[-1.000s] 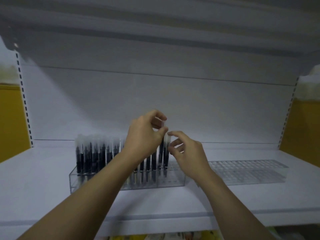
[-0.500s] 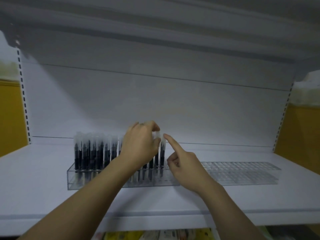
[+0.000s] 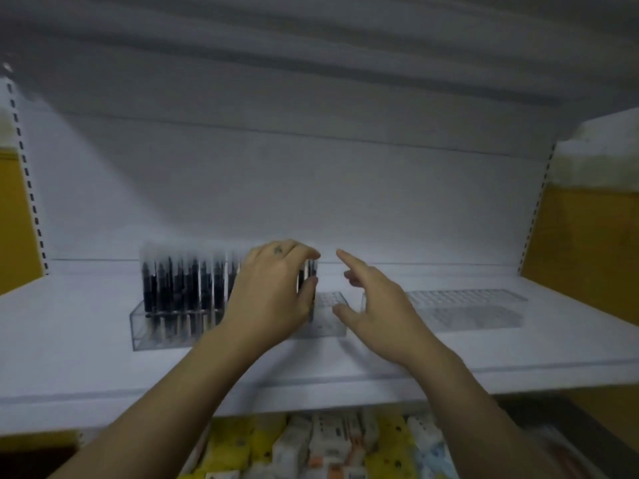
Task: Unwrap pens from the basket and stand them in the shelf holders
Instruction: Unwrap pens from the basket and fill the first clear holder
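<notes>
A clear acrylic pen holder (image 3: 141, 326) stands on the white shelf (image 3: 86, 368), its left part filled with several upright black pens (image 3: 183, 285) with frosted caps. My left hand (image 3: 273, 299) curls over the rightmost pens, fingertips and thumb around one pen (image 3: 311, 281) standing in the holder. My right hand (image 3: 377, 309) hovers just right of it, fingers spread and loose, index extended, holding nothing. A second, unfilled clear holder (image 3: 466, 305) lies to the right. No basket is in view.
The shelf above hangs low over the work area. Yellow wall panels (image 3: 584, 257) flank both sides. Below the shelf edge lie several yellow and white packaged goods (image 3: 311, 447). The frame is motion-blurred.
My left hand has come down with the pen into the holder. My right hand has drawn back to the right and spread its fingers. The view has tilted downward.
</notes>
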The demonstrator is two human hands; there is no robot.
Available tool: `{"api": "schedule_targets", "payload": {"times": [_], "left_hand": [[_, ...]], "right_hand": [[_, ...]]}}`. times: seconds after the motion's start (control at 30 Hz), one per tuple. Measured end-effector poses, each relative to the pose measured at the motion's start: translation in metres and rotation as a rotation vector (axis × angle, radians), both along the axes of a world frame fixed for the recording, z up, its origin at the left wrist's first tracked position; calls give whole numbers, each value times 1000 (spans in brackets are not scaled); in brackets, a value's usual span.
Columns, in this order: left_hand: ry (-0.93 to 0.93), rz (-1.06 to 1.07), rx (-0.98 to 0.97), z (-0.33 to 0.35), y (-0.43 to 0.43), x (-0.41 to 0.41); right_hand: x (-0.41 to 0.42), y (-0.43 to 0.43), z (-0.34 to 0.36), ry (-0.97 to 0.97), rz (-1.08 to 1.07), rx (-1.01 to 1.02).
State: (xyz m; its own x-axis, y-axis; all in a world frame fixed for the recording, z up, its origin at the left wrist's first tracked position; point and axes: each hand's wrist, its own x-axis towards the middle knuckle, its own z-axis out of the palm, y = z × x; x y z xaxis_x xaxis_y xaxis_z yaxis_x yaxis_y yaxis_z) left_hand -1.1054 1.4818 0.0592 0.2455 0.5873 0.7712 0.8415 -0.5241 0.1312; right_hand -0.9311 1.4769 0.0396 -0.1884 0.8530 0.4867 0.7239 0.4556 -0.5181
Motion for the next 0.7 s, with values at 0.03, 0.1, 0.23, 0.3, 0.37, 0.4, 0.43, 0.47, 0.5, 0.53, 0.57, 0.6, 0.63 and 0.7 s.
{"api": "schedule_targets", "payload": {"times": [0.03, 0.1, 0.23, 0.3, 0.37, 0.4, 0.43, 0.47, 0.5, 0.53, 0.57, 0.6, 0.63, 0.7], "left_hand": [[9, -20, -8, -5, -7, 3], [26, -63, -18, -16, -18, 10], [8, -200, -55, -42, -40, 30], [-6, -268, -83, -60, -49, 40], [-18, -323, -109, -84, -56, 49], [-19, -337, -130, -98, -59, 52], [-18, -341, -160, -113, -62, 56], [-14, -332, -206, -128, -64, 60], [-6, -313, -272, -144, -66, 63], [4, -289, -349, -161, -68, 66], [16, -268, -421, -178, -68, 68], [33, -252, -479, -195, -68, 70], [52, -237, -529, -211, -68, 72], [79, -221, -632, -243, -68, 75]], "right_hand": [[3, -7, -3, -8, -19, 27], [10, -24, -10, -7, -51, 73], [25, -57, -36, 9, -132, 132], [33, -71, -55, 25, -169, 141], [41, -84, -77, 39, -209, 148], [45, -90, -89, 36, -229, 146], [48, -95, -103, 26, -250, 139], [51, -99, -117, 6, -273, 127], [55, -103, -132, -7, -290, 111], [57, -106, -148, -11, -303, 71], [59, -108, -165, 1, -309, 5], [61, -111, -180, 14, -322, -82], [64, -112, -196, 26, -335, -171], [67, -116, -227, 15, -351, -338]]}}
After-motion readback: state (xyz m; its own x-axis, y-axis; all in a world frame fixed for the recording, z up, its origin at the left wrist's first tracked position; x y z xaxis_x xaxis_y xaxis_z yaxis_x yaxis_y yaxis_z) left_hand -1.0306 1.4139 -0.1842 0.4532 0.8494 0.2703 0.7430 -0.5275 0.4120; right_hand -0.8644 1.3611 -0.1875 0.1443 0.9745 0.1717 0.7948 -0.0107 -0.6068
